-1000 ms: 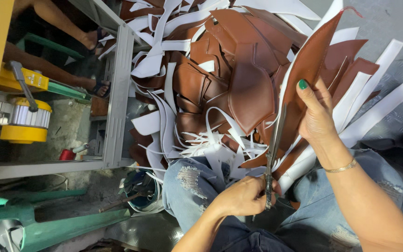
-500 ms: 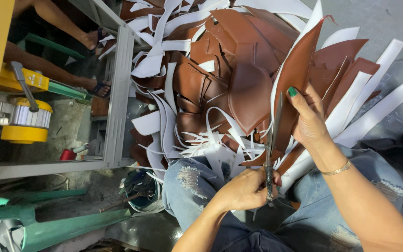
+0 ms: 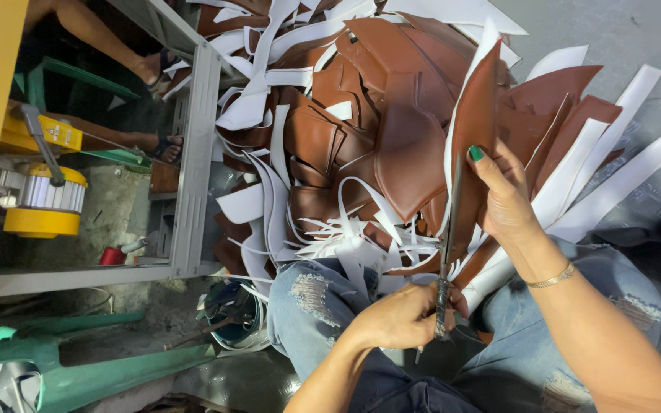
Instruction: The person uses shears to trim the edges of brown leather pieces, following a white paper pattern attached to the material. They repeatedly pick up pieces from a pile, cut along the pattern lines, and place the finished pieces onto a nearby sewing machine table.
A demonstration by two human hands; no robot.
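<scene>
My right hand [image 3: 508, 200], thumbnail painted green, grips a brown leather piece with a white backing [image 3: 474, 115] and holds it on edge. My left hand [image 3: 401, 317] is closed on the handles of a pair of scissors [image 3: 447, 252], whose blades run up along the piece's white edge. Both hands work above my lap in torn blue jeans [image 3: 311, 302]. Thin white trimmings [image 3: 346, 237] lie just past my knee.
A big heap of brown leather pieces and white strips [image 3: 361, 115] covers the grey floor [image 3: 629, 30] ahead. A grey metal table frame [image 3: 193, 153] stands at left, with another person's legs [image 3: 109, 46] behind it, a yellow machine [image 3: 36, 199] and green stools [image 3: 86, 375].
My right hand has shifted slightly and turned the leather piece more on edge. The scissors have stayed along its white border.
</scene>
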